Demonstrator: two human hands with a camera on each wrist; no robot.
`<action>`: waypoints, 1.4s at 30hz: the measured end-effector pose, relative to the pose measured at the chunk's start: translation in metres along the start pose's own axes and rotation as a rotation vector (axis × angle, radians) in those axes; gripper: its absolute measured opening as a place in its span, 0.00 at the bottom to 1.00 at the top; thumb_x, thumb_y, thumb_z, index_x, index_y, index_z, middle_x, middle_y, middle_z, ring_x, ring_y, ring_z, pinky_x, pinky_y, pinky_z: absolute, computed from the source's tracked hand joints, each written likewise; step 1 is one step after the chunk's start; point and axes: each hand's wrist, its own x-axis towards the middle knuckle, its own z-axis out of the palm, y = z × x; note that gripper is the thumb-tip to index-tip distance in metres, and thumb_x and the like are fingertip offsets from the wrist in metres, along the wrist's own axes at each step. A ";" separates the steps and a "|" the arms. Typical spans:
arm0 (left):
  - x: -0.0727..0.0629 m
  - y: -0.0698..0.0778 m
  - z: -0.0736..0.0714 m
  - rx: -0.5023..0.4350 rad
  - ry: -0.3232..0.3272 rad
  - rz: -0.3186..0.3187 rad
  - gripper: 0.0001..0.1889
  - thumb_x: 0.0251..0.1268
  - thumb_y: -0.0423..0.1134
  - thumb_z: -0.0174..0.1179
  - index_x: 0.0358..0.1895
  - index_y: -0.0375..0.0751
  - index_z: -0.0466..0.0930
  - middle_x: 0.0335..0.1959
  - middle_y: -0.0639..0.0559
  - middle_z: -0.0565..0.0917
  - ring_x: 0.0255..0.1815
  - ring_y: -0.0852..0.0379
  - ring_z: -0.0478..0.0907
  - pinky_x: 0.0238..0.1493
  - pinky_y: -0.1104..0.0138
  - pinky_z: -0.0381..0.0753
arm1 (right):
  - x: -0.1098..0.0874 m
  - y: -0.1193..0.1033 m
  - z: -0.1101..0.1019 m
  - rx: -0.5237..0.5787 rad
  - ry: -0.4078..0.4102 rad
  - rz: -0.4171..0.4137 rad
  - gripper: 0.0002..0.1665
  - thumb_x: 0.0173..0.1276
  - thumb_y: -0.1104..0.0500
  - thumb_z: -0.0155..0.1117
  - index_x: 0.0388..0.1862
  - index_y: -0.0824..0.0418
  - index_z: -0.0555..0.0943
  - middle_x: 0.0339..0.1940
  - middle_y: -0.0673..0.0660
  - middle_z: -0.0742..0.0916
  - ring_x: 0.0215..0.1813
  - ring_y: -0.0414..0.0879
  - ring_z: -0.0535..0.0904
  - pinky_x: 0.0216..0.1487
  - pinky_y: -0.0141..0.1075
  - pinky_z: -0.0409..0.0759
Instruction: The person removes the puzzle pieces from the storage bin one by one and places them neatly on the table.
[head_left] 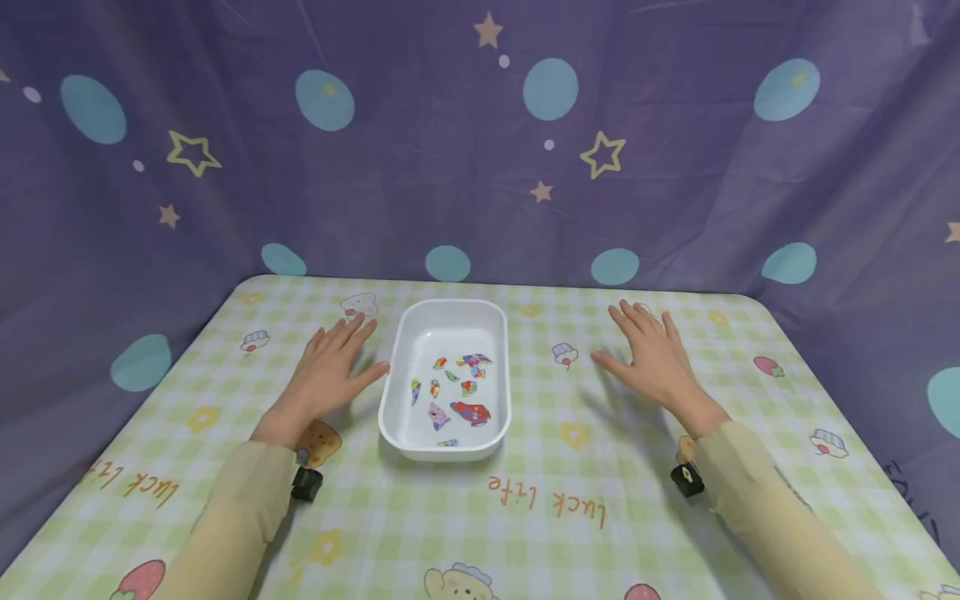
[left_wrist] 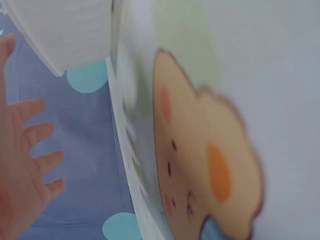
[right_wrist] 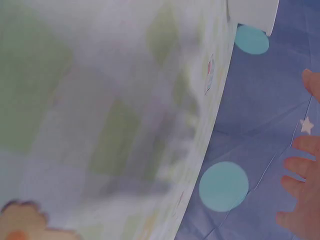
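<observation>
A white rectangular tray stands left of centre on the table, with several small colourful cut pieces lying flat on its bottom. Among them are a larger red-and-blue piece and a pinkish-purple piece. My left hand is held palm down just left of the tray, fingers spread and thumb tip near its rim. Well to the right of the tray, my right hand hovers above the cloth with spread fingers, casting a shadow below it. Neither hand holds anything. The left wrist view shows the left hand beside the tray wall.
A green-and-white checked tablecloth with cartoon prints covers the table. Behind it and at both sides hangs a purple curtain with stars and teal dots. Black wrist devices, such as the left one, sit under both cuffs.
</observation>
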 end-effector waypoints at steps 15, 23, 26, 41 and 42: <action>-0.004 0.018 -0.010 -0.170 0.010 -0.071 0.42 0.57 0.68 0.46 0.71 0.48 0.51 0.67 0.39 0.61 0.65 0.39 0.59 0.60 0.43 0.58 | 0.018 -0.041 0.011 0.057 0.038 -0.122 0.41 0.59 0.37 0.56 0.66 0.58 0.65 0.63 0.58 0.74 0.65 0.55 0.65 0.69 0.53 0.48; -0.006 0.025 -0.008 -0.340 -0.014 -0.097 0.37 0.61 0.56 0.52 0.71 0.48 0.50 0.63 0.42 0.66 0.56 0.43 0.70 0.51 0.48 0.70 | 0.026 -0.063 0.017 0.081 0.013 -0.161 0.39 0.60 0.37 0.55 0.65 0.55 0.67 0.60 0.57 0.76 0.63 0.53 0.67 0.68 0.51 0.52; -0.005 0.027 -0.007 -0.398 -0.018 -0.104 0.36 0.63 0.49 0.54 0.71 0.46 0.50 0.60 0.40 0.68 0.53 0.43 0.71 0.50 0.51 0.73 | 0.028 -0.071 0.018 0.083 0.020 -0.190 0.38 0.60 0.37 0.55 0.64 0.55 0.68 0.59 0.57 0.76 0.62 0.53 0.68 0.67 0.52 0.54; 0.001 0.029 0.006 -0.698 -0.139 -0.179 0.34 0.61 0.37 0.51 0.71 0.45 0.50 0.59 0.37 0.67 0.52 0.42 0.72 0.40 0.63 0.80 | 0.040 -0.113 0.019 0.094 -0.075 -0.303 0.34 0.58 0.38 0.58 0.60 0.53 0.72 0.59 0.54 0.77 0.63 0.51 0.68 0.66 0.50 0.57; 0.001 0.029 0.006 -0.717 -0.142 -0.181 0.34 0.61 0.37 0.51 0.71 0.45 0.50 0.59 0.37 0.67 0.51 0.42 0.72 0.40 0.63 0.80 | 0.041 -0.116 0.019 0.082 -0.091 -0.308 0.34 0.58 0.37 0.58 0.60 0.52 0.72 0.59 0.53 0.77 0.63 0.50 0.68 0.66 0.49 0.57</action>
